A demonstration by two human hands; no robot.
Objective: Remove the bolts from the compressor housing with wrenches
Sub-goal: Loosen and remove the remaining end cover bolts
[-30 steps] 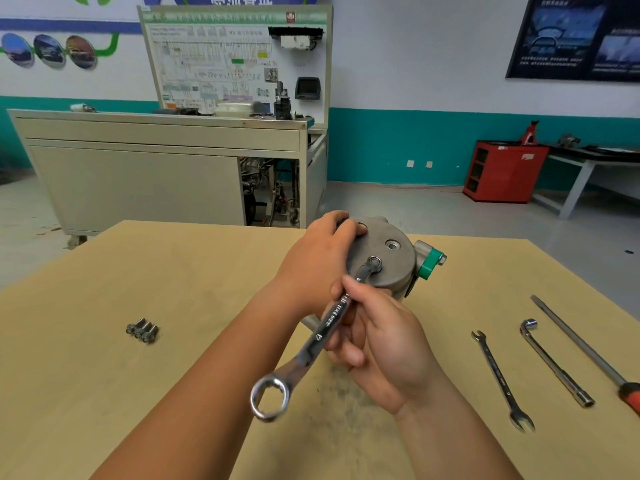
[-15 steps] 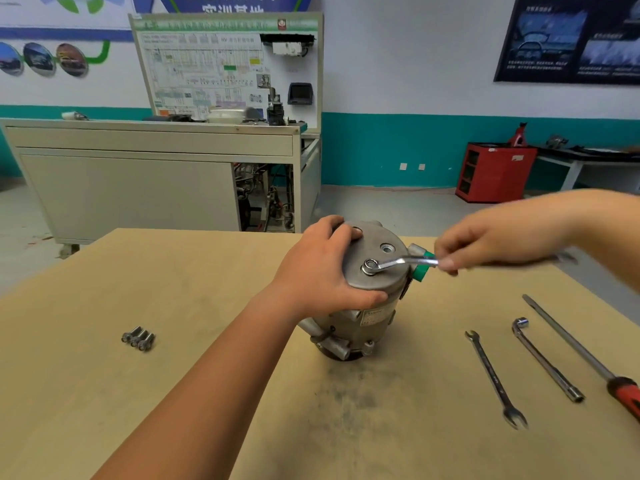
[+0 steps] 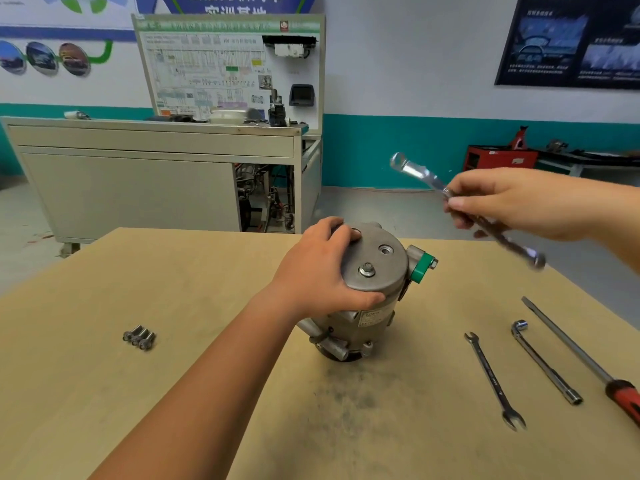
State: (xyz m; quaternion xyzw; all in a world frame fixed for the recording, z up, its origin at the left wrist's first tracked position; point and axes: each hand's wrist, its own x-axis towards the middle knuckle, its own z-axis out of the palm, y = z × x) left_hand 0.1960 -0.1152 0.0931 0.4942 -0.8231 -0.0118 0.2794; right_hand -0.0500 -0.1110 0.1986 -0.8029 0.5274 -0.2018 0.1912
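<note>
The compressor housing [image 3: 375, 306] stood upright near the middle of the counter [image 3: 173, 393]. The left hand [image 3: 322, 271] lay curled over its top edge, grip clamped on the casting. One bolt [image 3: 367, 270] stood proud of the flat top face, with a bare hole [image 3: 386, 250] just beyond it. The right hand [image 3: 512, 202] held the wrench [image 3: 419, 174] in the air, up and to the right, well apart from the housing. Its grip was pinched on the shank near the middle, and the tool was blurred. Three loose bolts [image 3: 139, 337] lay together at the left. The wrench head probably needed to go down square and fully seated over the bolt before any pull. A hold nearer the shank's far end would likely give more leverage, and the left hand should brace against the turn so the housing did not twist or tip.
</note>
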